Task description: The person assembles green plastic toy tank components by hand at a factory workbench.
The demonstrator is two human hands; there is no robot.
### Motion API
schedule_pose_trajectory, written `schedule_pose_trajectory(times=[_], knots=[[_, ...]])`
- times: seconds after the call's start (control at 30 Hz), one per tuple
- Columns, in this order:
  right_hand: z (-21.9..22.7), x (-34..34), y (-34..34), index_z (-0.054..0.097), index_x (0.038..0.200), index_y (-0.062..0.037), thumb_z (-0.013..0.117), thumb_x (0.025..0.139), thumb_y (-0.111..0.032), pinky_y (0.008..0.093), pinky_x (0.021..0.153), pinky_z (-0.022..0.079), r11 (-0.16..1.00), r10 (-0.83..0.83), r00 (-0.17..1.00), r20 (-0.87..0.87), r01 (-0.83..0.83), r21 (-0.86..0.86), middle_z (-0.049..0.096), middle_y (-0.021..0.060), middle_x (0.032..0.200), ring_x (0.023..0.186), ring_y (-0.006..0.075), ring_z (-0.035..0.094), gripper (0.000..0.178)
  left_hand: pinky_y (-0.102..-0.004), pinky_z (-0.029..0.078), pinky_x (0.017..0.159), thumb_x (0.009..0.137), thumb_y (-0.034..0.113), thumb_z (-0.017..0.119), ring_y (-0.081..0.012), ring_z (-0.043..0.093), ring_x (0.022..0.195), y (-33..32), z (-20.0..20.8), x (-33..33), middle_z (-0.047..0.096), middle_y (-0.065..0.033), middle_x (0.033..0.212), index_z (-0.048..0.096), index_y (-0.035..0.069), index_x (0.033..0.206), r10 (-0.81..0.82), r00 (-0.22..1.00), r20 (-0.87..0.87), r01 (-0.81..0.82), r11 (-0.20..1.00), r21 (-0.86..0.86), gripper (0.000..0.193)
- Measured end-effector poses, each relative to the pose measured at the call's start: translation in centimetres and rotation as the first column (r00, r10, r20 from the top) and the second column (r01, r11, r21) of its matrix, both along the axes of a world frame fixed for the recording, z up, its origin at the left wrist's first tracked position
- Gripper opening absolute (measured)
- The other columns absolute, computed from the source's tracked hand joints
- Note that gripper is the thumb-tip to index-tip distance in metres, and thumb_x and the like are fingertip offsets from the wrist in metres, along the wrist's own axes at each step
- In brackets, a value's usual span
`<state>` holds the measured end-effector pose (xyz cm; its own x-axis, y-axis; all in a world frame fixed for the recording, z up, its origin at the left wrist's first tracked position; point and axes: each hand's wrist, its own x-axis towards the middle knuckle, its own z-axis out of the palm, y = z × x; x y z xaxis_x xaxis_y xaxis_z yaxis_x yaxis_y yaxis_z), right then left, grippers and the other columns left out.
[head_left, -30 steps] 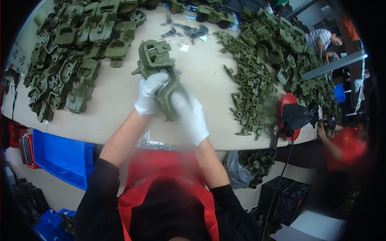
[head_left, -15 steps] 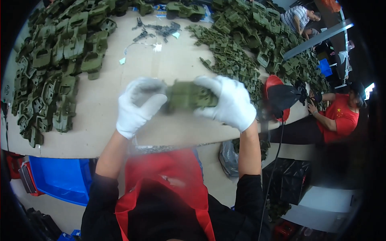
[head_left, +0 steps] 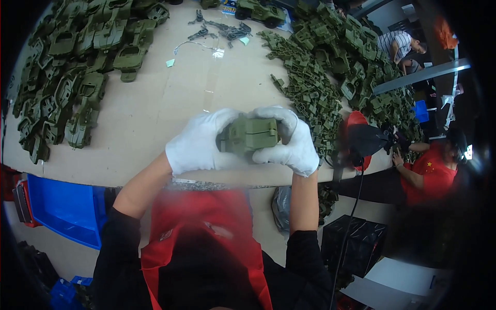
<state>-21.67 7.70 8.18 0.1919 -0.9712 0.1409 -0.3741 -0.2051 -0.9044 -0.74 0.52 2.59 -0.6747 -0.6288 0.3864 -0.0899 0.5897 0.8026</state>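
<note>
Between my two gloved hands, above the near part of the table (head_left: 155, 103), is an olive-green toy vehicle body (head_left: 252, 135). My left hand (head_left: 201, 142), in a white glove, closes on its left end, the fingers curled round the back and side. My right hand (head_left: 292, 142), gloved too, grips the right end with thumb in front and fingers behind. Both palms hide the ends of the body, and its underside does not show.
Green vehicle shells (head_left: 98, 31) are heaped at the left, small green parts (head_left: 310, 82) at the right. Dark grey parts (head_left: 227, 31) and a toy truck (head_left: 261, 13) lie at the back. A blue bin (head_left: 62, 206) stands below the left edge; a co-worker in red (head_left: 431, 170) sits right.
My left hand has come in from beside the toy vehicle body and now grips its left end. The body has turned between my hands. The whole view has shifted slightly.
</note>
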Motion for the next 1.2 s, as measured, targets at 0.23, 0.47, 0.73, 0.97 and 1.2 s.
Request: schedule_pose_trajectory(times=[0.23, 0.47, 0.73, 0.97, 1.2], knots=[[0.6, 4.3, 0.9, 0.06, 0.116, 0.0017, 0.079, 0.064, -0.003, 0.0308, 0.086, 0.051, 0.949, -0.314, 0.948, 0.041, 0.316, -0.024, 0.066, 0.0127, 0.108, 0.097, 0.019, 0.064, 0.055, -0.0367, 0.051, 0.076, 0.063, 0.035, 0.085, -0.0315, 0.066, 0.083, 0.2, 0.9, -0.1, 0.066, -0.0154, 0.093, 0.063, 0.0, 0.108, 0.011, 0.988, -0.152, 0.025, 0.973, 0.228, 0.061], [0.9, 4.9, 1.1, 0.058, 0.119, 0.0032, 0.076, 0.072, -0.004, 0.0277, 0.08, 0.053, 0.899, -0.422, 0.891, 0.168, 0.387, 0.206, 0.066, 0.0111, 0.106, 0.09, 0.0147, 0.064, 0.051, -0.0342, 0.051, 0.079, 0.064, 0.028, 0.086, -0.0251, 0.067, 0.087, 0.1, 1.3, 0.0, 0.068, -0.0146, 0.096, 0.065, 0.0, 0.106, -0.054, 0.998, -0.017, 0.057, 0.929, 0.366, 0.054], [0.2, 4.4, -0.2, 0.053, 0.126, 0.0001, 0.085, 0.061, -0.02, 0.0361, 0.095, 0.046, 0.952, -0.305, 0.949, -0.075, 0.306, -0.002, 0.056, 0.0161, 0.118, 0.109, 0.026, 0.057, 0.076, -0.0375, 0.049, 0.093, 0.068, 0.026, 0.084, -0.0279, 0.064, 0.107, 1.4, 0.3, -0.2, 0.061, -0.0176, 0.123, 0.039, 0.003, 0.142, 0.055, 0.956, -0.287, 0.05, 0.936, 0.348, 0.089], [2.6, 7.0, 0.5, 0.059, 0.114, -0.0033, 0.085, 0.058, -0.023, 0.0369, 0.091, 0.046, 0.919, -0.393, 0.903, -0.174, 0.391, -0.047, 0.055, 0.014, 0.109, 0.104, 0.0288, 0.056, 0.065, -0.0385, 0.05, 0.092, 0.068, 0.015, 0.078, -0.0321, 0.063, 0.108, 0.8, 1.5, 0.8, 0.061, -0.02, 0.12, 0.049, -0.001, 0.131, 0.025, 0.985, -0.17, -0.004, 0.993, 0.12, 0.071], [1.3, 5.4, -1.4, 0.057, 0.123, -0.0031, 0.08, 0.064, -0.041, 0.0428, 0.095, 0.045, 0.91, -0.397, 0.901, -0.176, 0.411, 0.053, 0.057, 0.0196, 0.114, 0.113, 0.0382, 0.053, 0.073, -0.0349, 0.05, 0.091, 0.067, 0.022, 0.084, -0.0252, 0.063, 0.107, 0.1, -0.8, -0.6, 0.064, -0.0166, 0.118, 0.054, -0.004, 0.125, 0.083, 0.975, -0.206, -0.02, 0.957, 0.29, 0.071]])
